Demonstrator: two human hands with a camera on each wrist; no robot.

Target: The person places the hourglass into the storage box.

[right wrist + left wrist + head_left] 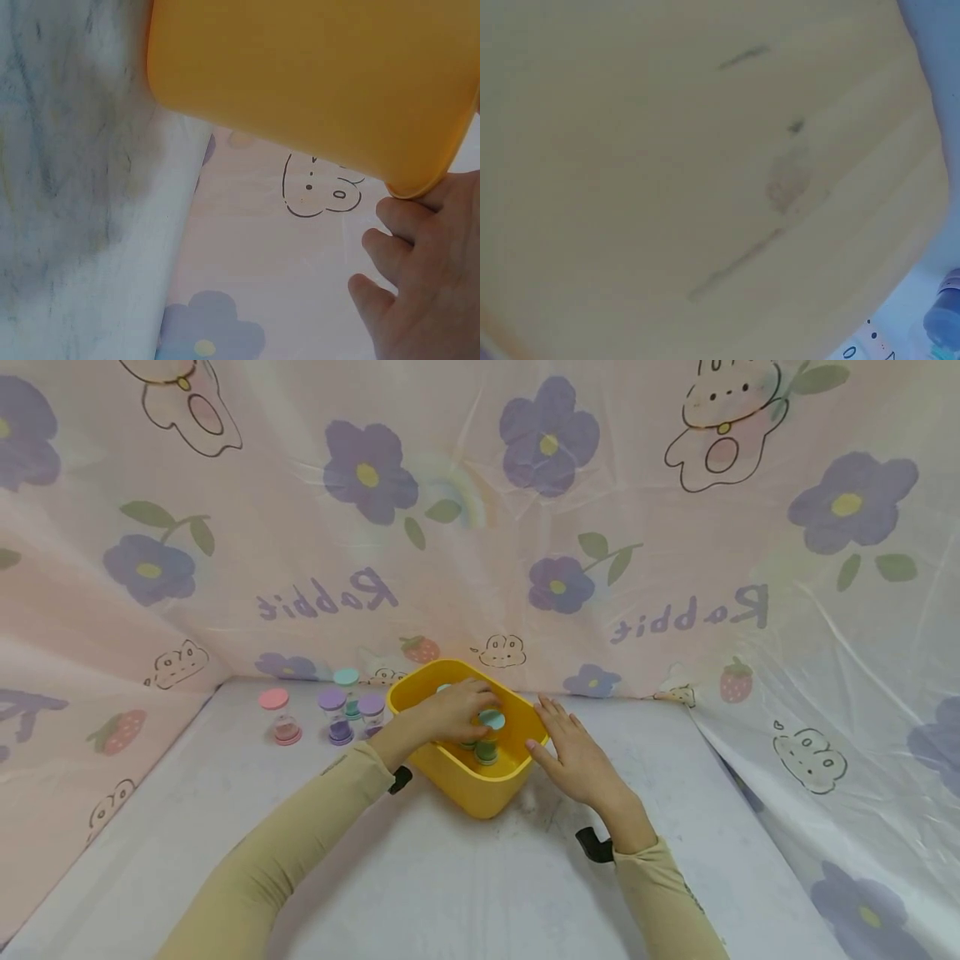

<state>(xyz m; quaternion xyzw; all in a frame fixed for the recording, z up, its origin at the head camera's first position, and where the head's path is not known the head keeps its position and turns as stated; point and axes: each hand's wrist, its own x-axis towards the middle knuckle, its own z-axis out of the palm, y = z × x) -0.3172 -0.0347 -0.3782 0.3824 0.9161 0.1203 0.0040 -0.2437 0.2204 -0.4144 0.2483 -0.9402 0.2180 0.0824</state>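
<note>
**Placing a capped jar in the yellow tub while the other hand steadies it**

The left hand (457, 708) reaches into the yellow tub (450, 768), which stands on the tabletop (480, 877) near the back cloth. Its fingers are curled around the top of a jar inside the tub; which jar exactly is hard to tell, because the hand covers it. Just beside this hand, also inside the tub, stands a green jar with a pale teal cap (491, 727). The right hand (577, 756) lies flat with straight fingers against the right rim of the tub and holds nothing; the right wrist view shows the fingertips (405, 225) touching the outer edge of the rim.

To do this step well, I think the left hand should keep the jar upright and set it down on a free part of the tub floor, not on the teal-capped jar, which could tip if it is bumped. The grip should loosen only when the jar stands by itself. The right hand does well to press lightly, so that the tub does not slide on the smooth tabletop.

To the left of the tub stand a pink-capped jar (279, 717), two purple-capped jars (334, 716) and a teal-capped one (347, 685) behind them.
</note>
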